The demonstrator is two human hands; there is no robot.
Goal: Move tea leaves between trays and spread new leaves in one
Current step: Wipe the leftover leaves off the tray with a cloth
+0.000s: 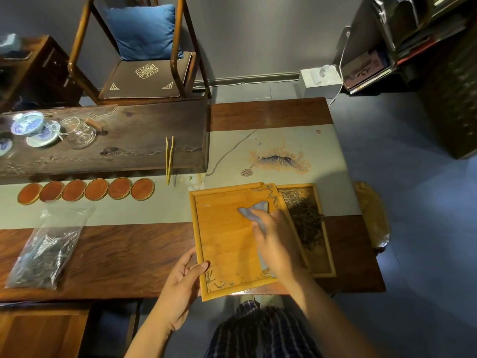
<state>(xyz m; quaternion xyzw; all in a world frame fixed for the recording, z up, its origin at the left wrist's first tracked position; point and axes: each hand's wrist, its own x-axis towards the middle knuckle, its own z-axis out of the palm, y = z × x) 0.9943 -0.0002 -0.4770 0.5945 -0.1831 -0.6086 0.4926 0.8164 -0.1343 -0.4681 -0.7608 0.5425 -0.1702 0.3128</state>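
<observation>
Nearest, left hand (184,277) gripping the near-left corner of the light wooden tray (222,241), thumb hooked over the rim, the tray tilted up on that side and overlapping the second tray (321,264) lying to its right. Right hand (273,241) clutching a blue-grey cloth (251,211) and pressing it on the tray floor, fingers curled round the fabric. Nearly bare inside, only stray tea leaves (219,282) clinging along the near edge and more at the far-right corner. Just beyond, a dark heap of leaves (305,218) piled in the second tray, partly under the raised rim.

Further left on the table, a clear plastic bag of tea (44,254), presumably the fresh supply, lying flat and untouched. Behind that, a row of round wooden coasters (86,189), then bamboo tongs (169,158) propped against the dark tea board (116,140), with a blue-and-white gaiwan (28,124) and glass pitcher (80,134) at its far end.

Risks, judged from here: a hard swipe toward the near edge likely flicking the remaining crumbs off onto the floor instead of into the neighbouring tray; too steep a tilt possibly scraping or nudging that tray and spilling its heap; a damp cloth possibly leaving moisture for the new leaves.
</observation>
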